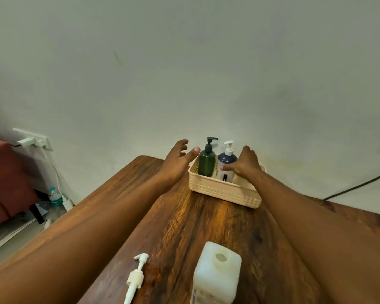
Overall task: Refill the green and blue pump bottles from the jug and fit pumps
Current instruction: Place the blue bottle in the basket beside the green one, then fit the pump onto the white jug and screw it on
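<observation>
A green pump bottle [207, 160] and a blue pump bottle [227, 161] stand upright in a cream basket [224, 190] at the far end of the wooden table. Each carries a pump, dark on the green one, white on the blue one. My left hand [178, 160] hovers open just left of the basket, thumb near the green bottle. My right hand [245, 164] reaches over the basket's right side, thumb against the blue bottle's body, fingers spread. A white jug [217, 274] with an uncapped mouth stands near me. A loose white pump [136, 276] lies to its left.
The table [184, 227] meets a pale wall behind the basket. On the floor at left are a water bottle [55, 196], a red seat [4, 178] and a wall socket with a cable [34, 141]. A dark cable [358, 185] runs at right.
</observation>
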